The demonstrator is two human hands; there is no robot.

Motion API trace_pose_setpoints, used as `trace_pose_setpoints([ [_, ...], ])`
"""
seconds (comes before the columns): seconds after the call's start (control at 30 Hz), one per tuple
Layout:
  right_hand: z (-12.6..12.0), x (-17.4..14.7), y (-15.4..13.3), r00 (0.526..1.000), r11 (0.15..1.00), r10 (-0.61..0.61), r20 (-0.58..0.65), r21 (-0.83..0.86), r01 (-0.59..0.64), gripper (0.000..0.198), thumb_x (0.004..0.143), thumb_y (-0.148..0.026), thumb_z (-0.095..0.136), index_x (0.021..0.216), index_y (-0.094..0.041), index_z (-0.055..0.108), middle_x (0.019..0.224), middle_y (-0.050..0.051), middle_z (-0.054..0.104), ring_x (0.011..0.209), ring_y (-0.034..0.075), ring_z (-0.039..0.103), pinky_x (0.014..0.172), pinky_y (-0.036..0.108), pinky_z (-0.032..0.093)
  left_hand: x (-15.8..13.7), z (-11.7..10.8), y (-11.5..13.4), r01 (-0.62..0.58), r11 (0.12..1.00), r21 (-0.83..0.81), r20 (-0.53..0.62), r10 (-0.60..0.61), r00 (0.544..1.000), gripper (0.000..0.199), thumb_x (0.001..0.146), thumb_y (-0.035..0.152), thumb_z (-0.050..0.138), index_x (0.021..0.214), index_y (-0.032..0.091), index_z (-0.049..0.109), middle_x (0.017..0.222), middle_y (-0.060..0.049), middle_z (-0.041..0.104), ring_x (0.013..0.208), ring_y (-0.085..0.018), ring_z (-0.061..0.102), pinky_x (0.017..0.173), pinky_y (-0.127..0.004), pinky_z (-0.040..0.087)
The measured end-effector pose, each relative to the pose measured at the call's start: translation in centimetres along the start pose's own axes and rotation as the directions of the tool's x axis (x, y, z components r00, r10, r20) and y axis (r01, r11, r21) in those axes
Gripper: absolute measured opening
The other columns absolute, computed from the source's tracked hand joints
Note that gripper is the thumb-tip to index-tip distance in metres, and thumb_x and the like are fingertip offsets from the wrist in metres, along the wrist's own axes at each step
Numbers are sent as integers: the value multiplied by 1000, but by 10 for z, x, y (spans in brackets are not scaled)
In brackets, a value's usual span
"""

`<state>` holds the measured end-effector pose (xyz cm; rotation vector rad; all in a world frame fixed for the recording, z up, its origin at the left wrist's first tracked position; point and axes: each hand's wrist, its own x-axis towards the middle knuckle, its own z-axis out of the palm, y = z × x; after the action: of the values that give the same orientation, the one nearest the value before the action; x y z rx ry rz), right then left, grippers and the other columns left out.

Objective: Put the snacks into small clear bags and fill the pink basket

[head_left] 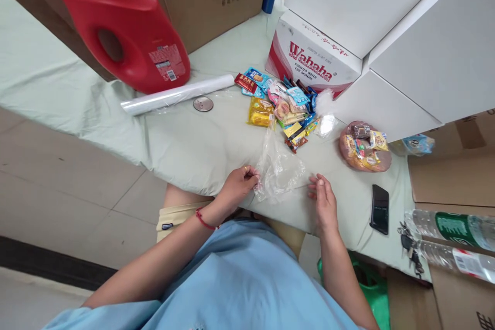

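Note:
A clear, crumpled plastic bag [279, 170] lies on the pale green cloth in front of me. My left hand [244, 180] pinches its left edge between thumb and fingers. To the right of the bag, my right hand [323, 196] is held apart from it, fingers loosely curved and nothing in them. Just beyond the bag is a pile of wrapped snacks [292, 103] in many colours. A yellow snack packet [261, 112] sits at the pile's left side. Right of the pile stands a round tray [346, 154] with several small packets in it.
A large red jug [131, 31] stands at the left, beside a roll of clear plastic [180, 94] and a metal disc [203, 104]. Behind the snacks is a Wahaha carton [309, 56]. A phone [379, 209], keys [410, 247] and plastic bottles [458, 229] lie at right.

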<state>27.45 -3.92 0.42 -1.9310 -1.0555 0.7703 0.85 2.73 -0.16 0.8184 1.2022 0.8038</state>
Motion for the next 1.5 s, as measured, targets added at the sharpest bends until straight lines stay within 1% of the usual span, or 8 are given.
trace_pose_setpoints([
  [0.23,37,4,-19,988,932,-103,111,-336,135,80,85,-55,70,153,-17,51,97,5,74,76,21,66,76,36,54,-7,3,4,-15,1000,3,29,15,999,26,64,34,65,86,21,60,78,2,66,75,-18,67,73,-30,48],
  [0.57,3,40,-1,990,992,-125,71,-22,127,48,82,-51,71,115,-17,69,74,-3,62,64,14,55,66,29,50,-15,-52,-5,-97,948,304,-255,179,950,31,75,27,60,105,20,55,96,-3,66,71,-17,65,68,-33,52],
  [0.7,-17,51,-1,982,964,-174,74,-191,185,49,81,-56,70,110,-17,72,94,6,71,74,18,63,74,35,56,-26,-49,-14,-257,683,684,-262,558,787,39,83,21,62,122,15,60,124,-15,59,99,-25,65,84,-43,58],
  [0.83,-24,39,-31,919,854,-394,-31,-382,353,35,94,-47,61,109,-18,74,112,13,70,89,23,68,84,42,60,-34,-40,-12,-375,258,890,40,777,628,32,91,9,56,117,19,71,132,-17,62,121,-30,59,100,-49,55],
  [1.0,3,-8,-82,740,669,-595,313,-317,672,28,105,-27,50,123,-24,71,115,10,71,105,23,69,95,39,57,-39,-42,-7,-415,83,906,299,569,766,27,93,8,53,95,21,77,113,-13,75,116,-32,66,94,-48,54],
  [1.2,59,-47,-80,544,541,-116,831,-407,736,63,105,-37,58,164,-26,39,136,12,61,101,25,70,86,37,57,-48,-59,14,-110,351,930,3,293,956,40,101,32,45,129,19,71,126,-9,75,94,-25,76,85,-38,59],
  [1.37,63,-52,-67,550,531,-119,827,-415,739,56,108,-38,55,162,-31,42,132,10,60,107,23,67,87,34,54,-49,-80,46,-21,260,965,-68,330,942,46,99,44,48,130,17,71,156,-15,57,116,-34,72,98,-48,58],
  [1.5,60,-54,-71,538,540,-123,834,-399,742,58,106,-35,57,162,-30,42,132,10,60,109,24,66,86,35,54,-44,-67,58,-96,150,984,-18,621,783,38,98,34,54,124,13,71,152,-22,56,128,-42,61,107,-59,53],
])
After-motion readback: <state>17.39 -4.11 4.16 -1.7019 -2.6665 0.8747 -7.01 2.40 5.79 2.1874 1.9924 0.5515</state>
